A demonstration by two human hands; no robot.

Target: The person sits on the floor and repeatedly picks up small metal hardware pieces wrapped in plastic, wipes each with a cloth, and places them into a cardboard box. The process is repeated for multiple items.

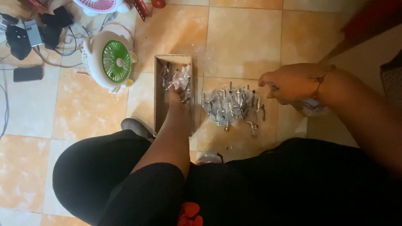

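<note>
My left hand point(176, 95) reaches into a narrow cardboard box point(159, 100) on the tiled floor and grips a clear plastic packet of small metal parts point(178, 78). To the right of the box lies a pile of several small metal parts in clear wrap point(231, 104). My right hand point(293, 83) hovers over the pile's right end with fingers curled and pinched; whether it holds a part cannot be seen. A thin bracelet sits on that wrist.
A small white fan with a green grille point(112, 60) stands left of the box. Dark adapters, cables and a phone point(27, 73) lie at the upper left. A pink fan point(100, 5) is at the top edge. My dark-clothed knees point(104, 171) fill the bottom.
</note>
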